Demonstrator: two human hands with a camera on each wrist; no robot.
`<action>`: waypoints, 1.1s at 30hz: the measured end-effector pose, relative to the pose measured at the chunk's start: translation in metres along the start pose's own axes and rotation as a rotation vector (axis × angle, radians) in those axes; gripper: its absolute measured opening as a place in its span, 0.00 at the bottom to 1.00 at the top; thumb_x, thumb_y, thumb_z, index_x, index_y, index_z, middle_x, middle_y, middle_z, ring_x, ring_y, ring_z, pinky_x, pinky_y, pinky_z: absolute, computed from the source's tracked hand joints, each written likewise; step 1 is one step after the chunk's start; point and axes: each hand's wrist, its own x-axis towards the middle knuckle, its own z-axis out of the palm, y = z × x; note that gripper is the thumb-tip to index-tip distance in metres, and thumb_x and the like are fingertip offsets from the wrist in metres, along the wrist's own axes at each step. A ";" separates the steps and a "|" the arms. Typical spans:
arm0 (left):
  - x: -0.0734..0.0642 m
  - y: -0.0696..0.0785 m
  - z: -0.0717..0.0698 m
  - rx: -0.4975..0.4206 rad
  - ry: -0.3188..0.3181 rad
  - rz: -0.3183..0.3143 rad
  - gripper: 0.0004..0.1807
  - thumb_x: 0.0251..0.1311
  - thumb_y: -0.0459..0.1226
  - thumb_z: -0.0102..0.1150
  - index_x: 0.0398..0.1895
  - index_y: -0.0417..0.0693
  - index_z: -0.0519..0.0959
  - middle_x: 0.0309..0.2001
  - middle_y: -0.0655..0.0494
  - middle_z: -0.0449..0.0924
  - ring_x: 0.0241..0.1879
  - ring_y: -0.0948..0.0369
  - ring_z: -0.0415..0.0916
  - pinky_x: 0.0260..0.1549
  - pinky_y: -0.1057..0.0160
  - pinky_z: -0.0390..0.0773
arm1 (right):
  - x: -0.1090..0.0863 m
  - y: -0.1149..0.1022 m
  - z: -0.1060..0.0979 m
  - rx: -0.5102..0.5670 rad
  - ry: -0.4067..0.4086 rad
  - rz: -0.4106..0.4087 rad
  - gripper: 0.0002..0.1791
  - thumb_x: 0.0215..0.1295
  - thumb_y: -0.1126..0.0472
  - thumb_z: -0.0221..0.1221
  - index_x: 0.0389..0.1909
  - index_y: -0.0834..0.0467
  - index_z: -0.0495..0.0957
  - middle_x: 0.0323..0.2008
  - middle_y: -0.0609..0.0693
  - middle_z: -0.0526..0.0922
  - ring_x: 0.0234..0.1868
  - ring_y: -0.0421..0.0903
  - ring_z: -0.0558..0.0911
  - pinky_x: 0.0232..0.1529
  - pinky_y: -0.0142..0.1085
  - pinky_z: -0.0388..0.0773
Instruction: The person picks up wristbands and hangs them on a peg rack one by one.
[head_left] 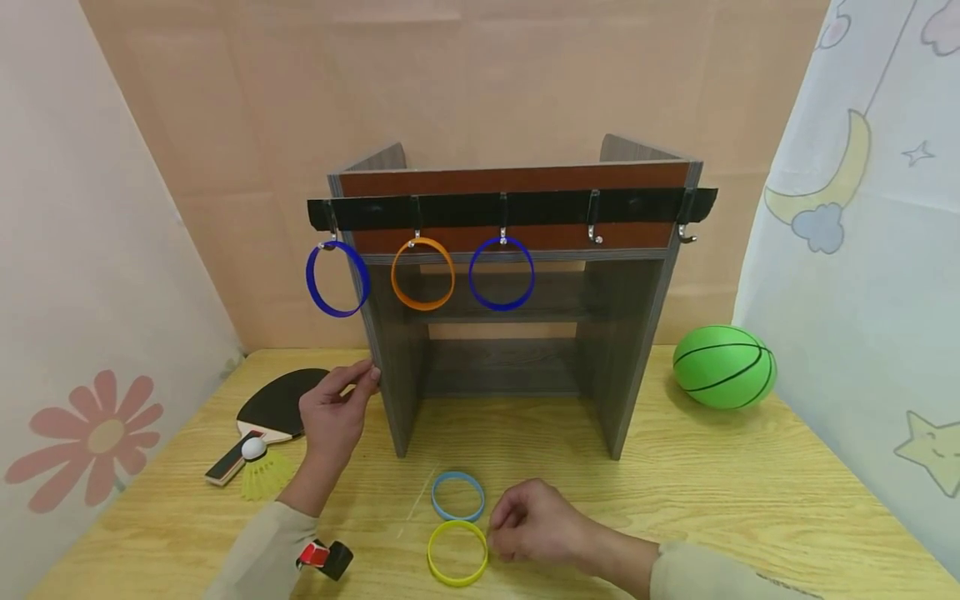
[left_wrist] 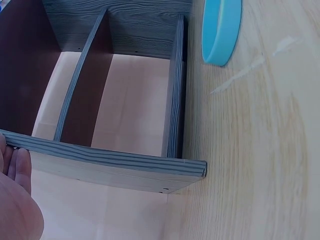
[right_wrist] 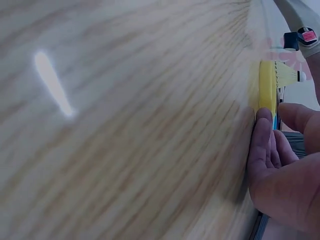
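Observation:
A dark grey wooden shelf point(head_left: 633, 333) stands on the table. My left hand point(head_left: 337, 408) holds the front edge of its left side panel, fingertips against the edge in the left wrist view. Low over the tabletop, my right hand point(head_left: 543, 525) has its fingertips right at the edge of a yellow wristband point(head_left: 429, 557), thumb and fingers apart. Just behind that lies a light blue wristband point(head_left: 435, 500). On the shelf's hook strip point(head_left: 457, 211) hang a dark blue wristband point(head_left: 311, 287), an orange wristband point(head_left: 395, 287) and another blue wristband point(head_left: 472, 287).
Two metal hooks at the strip's right end, such as the end hook point(head_left: 686, 236), carry nothing. A table tennis bat point(head_left: 273, 404) and a yellow shuttlecock point(head_left: 264, 475) lie at the left. A green ball point(head_left: 723, 367) sits at the right back of the wooden table point(head_left: 720, 492).

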 end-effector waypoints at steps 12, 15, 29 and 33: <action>-0.003 -0.015 -0.003 -0.044 0.017 0.001 0.09 0.52 0.15 0.58 0.37 0.20 0.79 0.28 0.38 0.79 0.29 0.63 0.79 0.32 0.69 0.82 | 0.007 0.002 0.009 -0.184 0.098 -0.063 0.11 0.50 0.61 0.71 0.17 0.58 0.78 0.13 0.47 0.79 0.14 0.44 0.79 0.15 0.30 0.76; -0.001 -0.004 0.000 -0.050 0.006 0.010 0.08 0.52 0.14 0.57 0.37 0.18 0.78 0.27 0.37 0.78 0.30 0.63 0.79 0.32 0.70 0.82 | 0.007 0.001 0.010 -0.199 0.108 -0.065 0.12 0.50 0.61 0.71 0.17 0.58 0.78 0.12 0.47 0.79 0.13 0.44 0.79 0.14 0.31 0.76; -0.002 -0.021 -0.004 -0.010 0.008 0.019 0.08 0.53 0.16 0.58 0.38 0.21 0.79 0.28 0.37 0.79 0.30 0.63 0.79 0.32 0.70 0.82 | 0.008 -0.003 0.010 -0.253 0.092 -0.074 0.09 0.46 0.67 0.68 0.16 0.58 0.77 0.11 0.44 0.76 0.12 0.39 0.76 0.13 0.27 0.72; -0.003 -0.023 -0.005 -0.008 0.013 0.013 0.09 0.53 0.17 0.59 0.38 0.22 0.80 0.28 0.38 0.79 0.30 0.63 0.80 0.32 0.69 0.82 | 0.007 -0.003 0.007 -0.248 0.046 -0.094 0.07 0.46 0.70 0.64 0.18 0.57 0.77 0.11 0.44 0.76 0.13 0.38 0.74 0.14 0.25 0.69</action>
